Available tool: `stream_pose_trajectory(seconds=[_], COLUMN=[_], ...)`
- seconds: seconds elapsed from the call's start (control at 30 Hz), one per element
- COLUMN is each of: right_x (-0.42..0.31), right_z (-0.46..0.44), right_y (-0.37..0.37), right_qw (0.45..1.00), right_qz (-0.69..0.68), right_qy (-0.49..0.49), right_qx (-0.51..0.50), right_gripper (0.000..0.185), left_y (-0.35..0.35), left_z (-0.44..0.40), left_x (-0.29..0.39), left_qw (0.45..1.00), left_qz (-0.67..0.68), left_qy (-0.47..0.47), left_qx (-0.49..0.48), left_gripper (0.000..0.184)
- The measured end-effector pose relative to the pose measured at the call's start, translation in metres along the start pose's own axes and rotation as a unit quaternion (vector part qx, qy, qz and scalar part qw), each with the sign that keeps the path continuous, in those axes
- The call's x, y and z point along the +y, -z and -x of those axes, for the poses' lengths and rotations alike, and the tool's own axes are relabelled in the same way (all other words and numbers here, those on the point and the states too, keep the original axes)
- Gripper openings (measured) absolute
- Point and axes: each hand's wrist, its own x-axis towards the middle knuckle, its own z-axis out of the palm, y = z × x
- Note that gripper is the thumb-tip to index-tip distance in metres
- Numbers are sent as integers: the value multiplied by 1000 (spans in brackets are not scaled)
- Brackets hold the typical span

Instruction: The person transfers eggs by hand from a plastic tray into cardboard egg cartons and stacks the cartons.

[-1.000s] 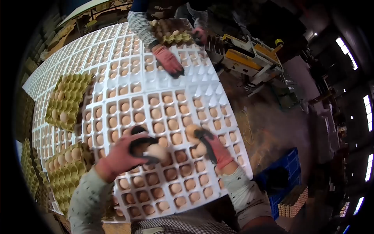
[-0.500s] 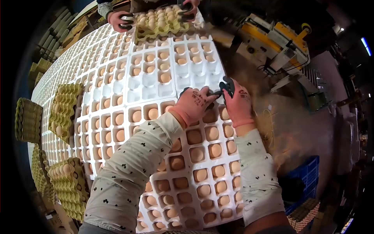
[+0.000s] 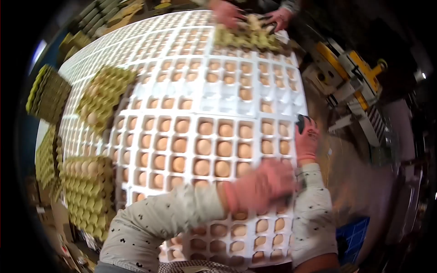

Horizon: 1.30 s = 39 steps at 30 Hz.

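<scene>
White foam trays point(image 3: 196, 116) lie edge to edge below me, with brown eggs point(image 3: 222, 149) in many of their square pockets. My left hand point(image 3: 264, 184), in a pink glove with dark fingertips, is over the nearer tray toward its right side. Motion blur smears its fingers, so what they do is unclear. At the right rim of the trays is my right hand point(image 3: 308, 139), gloved the same way. Its thumb and fingers are a little apart beside the rim, with no egg visible in them. Some pockets ahead of my hands hold no eggs.
Across the trays, another person's gloved hands point(image 3: 277, 19) are at a yellowish egg carton point(image 3: 248, 40). More egg cartons point(image 3: 88, 195) are stacked at left. A yellow and white machine point(image 3: 350, 75) stands at right, and a blue crate point(image 3: 353, 239) sits low at right.
My hands have separated: the left has come back toward me over the eggs, the right lies along the rim. The view has shifted, and the other person's hands and carton appear farther right.
</scene>
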Motion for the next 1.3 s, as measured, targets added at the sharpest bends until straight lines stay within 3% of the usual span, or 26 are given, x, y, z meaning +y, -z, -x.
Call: stream_pose_trajectory(seconds=[0.07, 0.1, 0.13, 0.17, 0.23, 0.27, 0.37, 0.57, 0.6, 0.63, 0.67, 0.7, 0.73, 0.8, 0.9, 0.93, 0.97, 1.0, 1.03, 1.07, 1.13, 1.17, 1.2, 1.23, 1.27, 1.3], right_x=[-43, -88, -132, -166, -245, -276, -362, -478, -492, -507, -531, -559, -578, -574, -579, -571, -567, -564, -556, -557, -564, -582, -605, -620, -632, -639], right_z=[-14, -5, 11, 30, 78, 99, 149, 168, 161, 158, 147, 130, 127, 135, 122, 119, 123, 124, 122, 119, 117, 124, 128, 126, 122, 120], right_y=[57, 87, 122, 156, 239, 262, 279, 292, 307, 317, 314, 291, 268, 177, 169, 175, 176, 177, 182, 184, 160, 164, 169, 172, 175, 182], right_qw=[979, 961, 901, 897, 869, 859, 846, 893, 923, 931, 905, 864, 909, 914, 911, 914, 867, 760, 637, 595, 772, 876, 924, 924, 920, 927], right_qz=[-95, -262, -423, -421, -459, -470, -429, -300, -188, 24, 134, -335, -217, 5, -77, -137, -372, -579, -675, -679, -505, -324, -118, -59, -3, -27], right_qy=[-111, -80, -56, -7, 124, 187, 303, 276, 310, 363, 382, 376, 348, 362, 291, 255, 137, 10, -119, -165, 17, 146, 264, 269, 272, 237], right_qx=[-139, -27, 77, 131, 133, 79, -96, -191, -126, 31, 131, 1, -76, -185, -281, -282, -301, -295, -353, -396, -386, -325, -250, -265, -281, -290], right_gripper=[35, 35, 36, 39, 35, 36, 39, 46, 47, 48, 49, 57, 61, 58, 56, 52, 52, 52, 52, 52, 48, 47, 47, 47, 47, 43], left_y=[8, 22, 35, 48, 80, 94, 139, 230, 251, 268, 286, 301, 312, 320, 330, 335, 340, 342, 336, 339, 351, 347, 341, 338, 329, 322], left_z=[60, 94, 129, 163, 228, 258, 341, 489, 507, 526, 543, 561, 573, 594, 603, 609, 616, 622, 626, 627, 636, 628, 620, 602, 580, 576], left_x=[48, 64, 81, 91, 116, 126, 157, 195, 193, 184, 175, 163, 150, 119, 100, 99, 103, 103, 96, 91, 76, 65, 59, 68, 83, 80], left_qw=[988, 991, 994, 998, 992, 984, 961, 898, 890, 861, 835, 802, 781, 763, 807, 832, 852, 863, 856, 753, 755, 833, 885, 910, 856, 844], left_qz=[-67, -50, -31, -9, -19, -37, -86, -222, -260, -349, -387, -455, -474, -510, -430, -377, -318, -255, -37, 262, 312, 178, 32, -178, -347, -388], left_qy=[-132, -116, -98, -42, 88, 135, 201, 284, 269, 277, 329, 353, 397, 398, 404, 397, 389, 379, 332, 301, 334, 345, 341, 330, 377, 365], left_qx=[50, 44, 41, 47, 84, 107, 170, 251, 260, 246, 210, 156, 92, -6, 22, 88, 152, 216, 394, 523, 471, 394, 315, 176, 72, 60], left_gripper=[38, 37, 37, 40, 47, 51, 55, 55, 55, 54, 51, 52, 55, 57, 56, 54, 52, 50, 45, 42, 47, 49, 52, 58, 61, 62])
